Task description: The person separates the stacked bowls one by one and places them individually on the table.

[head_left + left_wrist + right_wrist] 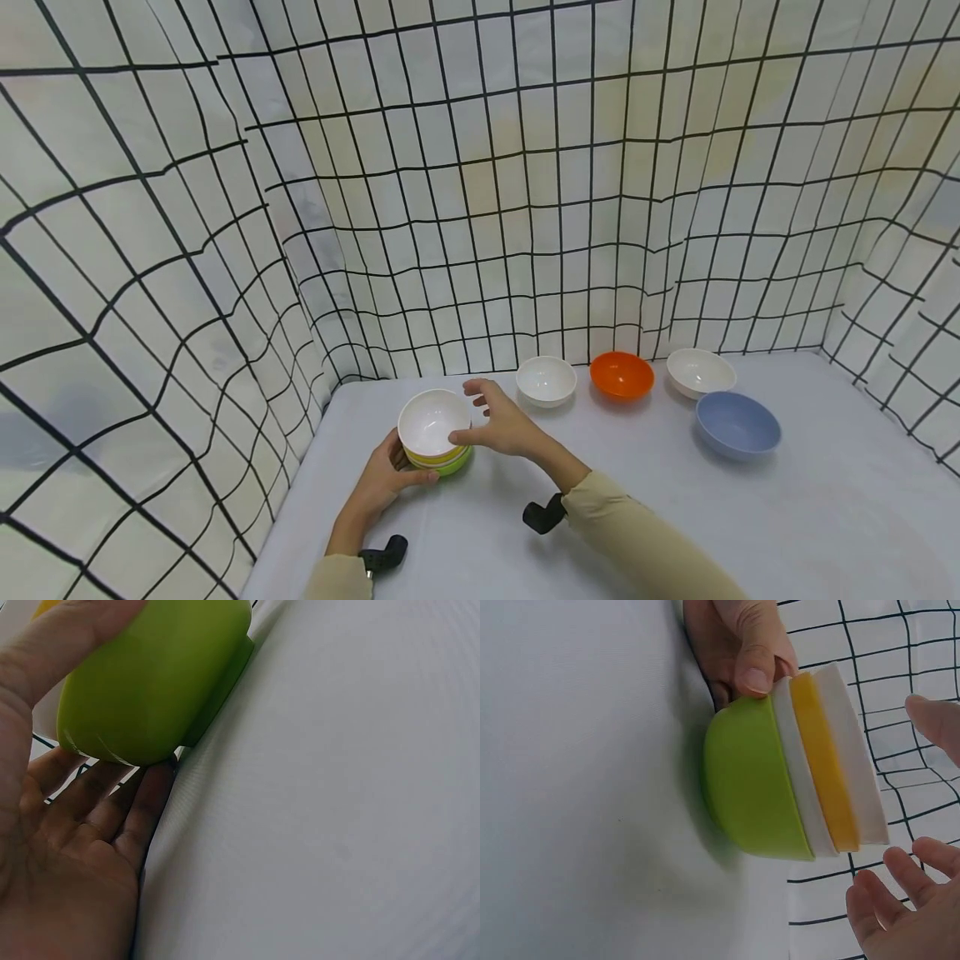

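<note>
A stack of nested bowls stands at the left of the table. Lowest is a green bowl (750, 780), then a white bowl (800, 769), a yellow bowl (823, 757), and a top white bowl (431, 421). My left hand (378, 479) holds the stack from its left side, thumb on the green bowl's near side and fingers round the far side. Beside the top bowl's right rim hovers my right hand (506, 423), thumb and fingers spread apart. The right wrist view shows a gap between that hand and the bowls.
Along the back of the white table (480, 533) stand a white bowl (546, 382), an orange bowl (622, 376) and another white bowl (701, 373). A blue bowl (738, 426) is nearer at the right. White walls with black grid lines (480, 192) enclose the table.
</note>
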Available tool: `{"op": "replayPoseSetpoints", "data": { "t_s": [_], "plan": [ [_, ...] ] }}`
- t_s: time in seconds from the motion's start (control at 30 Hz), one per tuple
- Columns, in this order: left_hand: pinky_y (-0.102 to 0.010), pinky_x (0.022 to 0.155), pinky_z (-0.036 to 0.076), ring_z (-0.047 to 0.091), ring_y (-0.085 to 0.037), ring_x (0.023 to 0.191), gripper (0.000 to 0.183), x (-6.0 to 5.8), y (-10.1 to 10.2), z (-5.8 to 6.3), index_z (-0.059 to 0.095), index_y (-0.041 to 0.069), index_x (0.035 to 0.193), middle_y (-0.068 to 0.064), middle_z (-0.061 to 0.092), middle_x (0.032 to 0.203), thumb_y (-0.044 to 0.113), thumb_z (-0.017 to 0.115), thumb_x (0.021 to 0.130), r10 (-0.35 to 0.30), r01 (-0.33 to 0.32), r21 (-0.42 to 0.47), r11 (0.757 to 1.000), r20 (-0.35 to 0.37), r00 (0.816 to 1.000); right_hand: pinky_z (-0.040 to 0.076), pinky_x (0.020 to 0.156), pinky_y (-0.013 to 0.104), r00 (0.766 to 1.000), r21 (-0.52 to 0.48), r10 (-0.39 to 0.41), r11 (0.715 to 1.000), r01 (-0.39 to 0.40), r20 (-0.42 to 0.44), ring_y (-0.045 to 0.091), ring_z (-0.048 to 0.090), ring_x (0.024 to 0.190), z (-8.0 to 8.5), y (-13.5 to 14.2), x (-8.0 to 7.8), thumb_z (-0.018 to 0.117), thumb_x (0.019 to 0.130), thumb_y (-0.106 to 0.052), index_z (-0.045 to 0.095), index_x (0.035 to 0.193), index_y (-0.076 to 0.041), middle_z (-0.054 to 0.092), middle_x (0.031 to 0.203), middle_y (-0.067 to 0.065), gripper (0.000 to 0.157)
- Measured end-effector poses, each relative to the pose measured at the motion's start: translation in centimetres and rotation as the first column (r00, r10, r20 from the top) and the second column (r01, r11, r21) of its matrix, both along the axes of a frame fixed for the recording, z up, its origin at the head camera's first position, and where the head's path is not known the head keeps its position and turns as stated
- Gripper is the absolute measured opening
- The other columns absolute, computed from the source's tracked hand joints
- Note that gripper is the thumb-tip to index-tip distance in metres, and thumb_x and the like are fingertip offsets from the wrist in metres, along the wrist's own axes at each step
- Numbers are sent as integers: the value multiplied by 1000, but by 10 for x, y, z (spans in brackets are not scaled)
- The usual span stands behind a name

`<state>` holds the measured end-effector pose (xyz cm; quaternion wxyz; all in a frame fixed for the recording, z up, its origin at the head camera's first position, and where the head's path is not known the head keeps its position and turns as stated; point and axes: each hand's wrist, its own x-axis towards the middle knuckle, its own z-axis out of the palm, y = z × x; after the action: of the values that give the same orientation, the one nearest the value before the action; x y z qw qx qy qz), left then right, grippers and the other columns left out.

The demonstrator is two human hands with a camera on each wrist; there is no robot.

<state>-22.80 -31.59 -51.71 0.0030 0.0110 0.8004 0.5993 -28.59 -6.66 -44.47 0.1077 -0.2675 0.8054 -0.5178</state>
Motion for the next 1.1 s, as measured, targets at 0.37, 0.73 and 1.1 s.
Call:
{"op": "replayPoseSetpoints", "data": {
  "t_s": [0.37, 0.73, 1.1],
  "plan": [
    [-50, 127, 34, 40, -29, 150, 100, -1, -1, 0, 36, 17, 156, -7, 46, 159, 15, 93, 73, -17, 17, -6, 1000, -14, 1000, 41, 120, 55, 999, 46, 47, 998, -46, -25, 31, 38, 145, -30, -23, -5, 93, 72, -38, 20, 162, -9, 33, 161, 13, 119],
    [-51, 127, 31, 40, -28, 150, 95, -2, -2, -2, 37, 19, 155, -5, 46, 158, 17, 91, 77, -26, 27, 13, 1000, -16, 1000, 47, 114, 52, 999, 5, 40, 999, -40, -27, 30, 38, 142, -37, -34, -5, 95, 68, -37, 16, 163, -10, 34, 158, 13, 127],
    [-50, 126, 35, 41, -29, 150, 96, -2, -1, -2, 37, 18, 155, -8, 46, 158, 19, 92, 76, -8, 8, -11, 1000, 0, 1000, 49, 112, 50, 999, -34, 11, 999, -12, -42, 29, 45, 139, -42, -37, -4, 95, 68, -38, 20, 162, -13, 36, 157, 12, 123]
  ]
}}
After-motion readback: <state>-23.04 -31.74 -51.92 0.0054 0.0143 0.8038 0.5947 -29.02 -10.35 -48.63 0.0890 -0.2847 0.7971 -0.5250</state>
